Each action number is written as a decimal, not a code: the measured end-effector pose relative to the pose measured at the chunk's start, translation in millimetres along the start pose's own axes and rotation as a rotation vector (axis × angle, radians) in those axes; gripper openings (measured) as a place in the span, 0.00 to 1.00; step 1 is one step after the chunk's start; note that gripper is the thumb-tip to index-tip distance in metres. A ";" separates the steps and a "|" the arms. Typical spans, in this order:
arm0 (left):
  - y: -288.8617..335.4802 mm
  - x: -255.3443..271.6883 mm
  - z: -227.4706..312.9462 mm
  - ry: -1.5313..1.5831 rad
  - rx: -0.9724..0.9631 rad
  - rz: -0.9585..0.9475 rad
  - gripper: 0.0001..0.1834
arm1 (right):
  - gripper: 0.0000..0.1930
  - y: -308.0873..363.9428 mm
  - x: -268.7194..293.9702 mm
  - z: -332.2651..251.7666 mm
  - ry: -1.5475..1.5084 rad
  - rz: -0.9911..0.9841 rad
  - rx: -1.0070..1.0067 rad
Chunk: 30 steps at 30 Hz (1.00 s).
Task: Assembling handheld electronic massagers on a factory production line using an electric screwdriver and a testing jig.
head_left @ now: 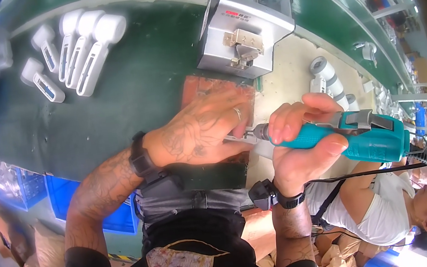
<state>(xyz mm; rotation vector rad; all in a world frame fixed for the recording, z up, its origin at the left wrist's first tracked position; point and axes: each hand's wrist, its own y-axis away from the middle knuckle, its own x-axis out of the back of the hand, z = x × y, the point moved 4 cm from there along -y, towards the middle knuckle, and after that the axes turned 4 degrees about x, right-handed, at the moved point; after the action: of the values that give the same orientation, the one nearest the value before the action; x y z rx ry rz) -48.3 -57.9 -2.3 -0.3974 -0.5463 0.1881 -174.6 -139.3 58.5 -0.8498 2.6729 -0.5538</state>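
Note:
My right hand (pixel 303 139) is wrapped around a teal electric screwdriver (pixel 377 139), held almost level with its tip pointing left. The tip meets a white plastic part (pixel 263 149) under the fingers of my left hand (pixel 196 130). That hand is curled over the part, which it mostly covers, and presses it down at a reddish-brown mat (pixel 197 89). A ring and a black wristband show on the left arm. Beyond the mat stands a silver box-shaped machine (pixel 241 24) with a metal bracket on its front, seemingly a screw feeder.
Several white units with round heads and slotted handles (pixel 86 58) lie on the dark green table (pixel 127 113) at far left. More white round-headed pieces (pixel 326 75) lie to the right. Blue crates (pixel 63 197) stand below the table. A co-worker (pixel 373 203) sits close on my right.

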 end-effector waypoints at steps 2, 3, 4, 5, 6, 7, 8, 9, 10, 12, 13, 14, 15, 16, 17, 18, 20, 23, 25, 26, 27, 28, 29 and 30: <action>-0.1 0.3 -0.2 0.005 0.006 -0.009 0.22 | 0.42 0.0 -1.4 -1.1 0.016 -0.004 -0.011; -0.7 0.9 -0.5 0.047 0.009 -0.012 0.22 | 0.42 0.0 -1.5 -1.6 0.016 -0.003 -0.009; -1.0 1.3 -0.6 0.089 0.013 -0.016 0.22 | 0.42 0.2 -1.6 -1.9 0.017 -0.005 -0.013; -0.8 1.2 -0.7 0.089 0.012 -0.017 0.22 | 0.42 0.3 -1.6 -2.2 0.018 -0.007 -0.016; -0.2 1.0 -1.3 0.089 0.000 -0.004 0.21 | 0.42 0.2 -1.5 -2.2 0.018 -0.005 -0.015; 0.0 0.9 -1.3 0.089 -0.011 0.010 0.19 | 0.43 -0.3 -1.9 -2.1 0.023 -0.013 -0.016; -0.6 0.4 -0.6 0.090 -0.012 0.008 0.19 | 0.43 -0.4 -2.2 -1.9 0.028 -0.020 -0.018; -1.9 1.4 0.3 0.072 0.004 0.038 0.18 | 0.43 -0.3 -2.3 -2.1 0.028 -0.018 -0.016; -2.6 2.3 0.9 0.054 0.021 0.068 0.17 | 0.43 0.1 -2.4 -2.1 0.026 -0.013 -0.019; 0.9 0.0 0.2 -0.001 0.002 0.076 0.17 | 0.44 -0.1 -2.1 -1.8 0.024 -0.008 -0.021; 2.0 -0.4 0.7 -0.057 -0.015 0.085 0.17 | 0.44 -0.8 -1.9 -1.6 0.032 -0.005 -0.016; 2.2 0.5 1.2 -0.058 -0.016 0.086 0.17 | 0.44 -2.0 -1.8 -1.6 0.041 -0.003 -0.012; 1.2 0.8 3.4 -0.079 0.001 0.027 0.18 | 0.44 -3.4 -1.8 -2.4 0.041 -0.004 -0.011; 0.7 0.3 4.4 -0.101 0.019 -0.032 0.19 | 0.44 -5.9 -1.8 -4.0 0.055 -0.008 -0.010; 0.6 -0.1 3.2 -0.102 0.018 -0.030 0.19 | 0.44 -9.1 -2.0 -5.8 0.069 -0.012 -0.007; -1.1 0.7 0.3 -0.075 0.008 0.004 0.19 | 0.44 -13.9 -2.3 -6.8 0.068 -0.016 -0.003; -4.6 7.5 -3.1 -0.053 -0.004 0.045 0.18 | 0.45 -25.8 -0.5 -9.9 0.071 0.044 0.052; -8.2 16.0 -15.2 -0.243 0.045 -0.010 0.21 | 0.41 -45.8 -7.3 -5.0 0.042 0.029 0.079; -8.8 17.6 -6.3 -0.273 0.065 -0.004 0.18 | 0.36 -60.2 -11.6 3.4 -0.013 0.043 0.072; -8.0 17.7 -3.4 -0.296 0.089 -0.006 0.16 | 0.36 -67.6 -16.6 6.5 -0.015 0.036 0.076; -3.4 18.4 -1.4 -0.304 0.026 0.006 0.19 | 0.35 -73.5 -23.3 9.2 0.040 0.027 0.096; -0.5 17.4 -3.1 -0.309 0.033 0.014 0.19 | 0.34 -78.5 -29.6 11.5 0.095 0.018 0.115; 1.5 15.9 -4.0 -0.310 0.015 0.045 0.19 | 0.31 -83.0 -33.9 14.2 0.082 0.002 0.098; 1.7 14.6 -4.6 -0.307 -0.008 0.074 0.20 | 0.31 -88.1 -35.6 18.0 0.082 -0.005 0.096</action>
<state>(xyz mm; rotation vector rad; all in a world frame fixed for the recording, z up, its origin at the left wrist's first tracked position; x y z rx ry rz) -33.6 -53.7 0.2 -0.3989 -0.8356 0.3212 -96.7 -189.2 86.4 -0.8239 2.6926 -0.7272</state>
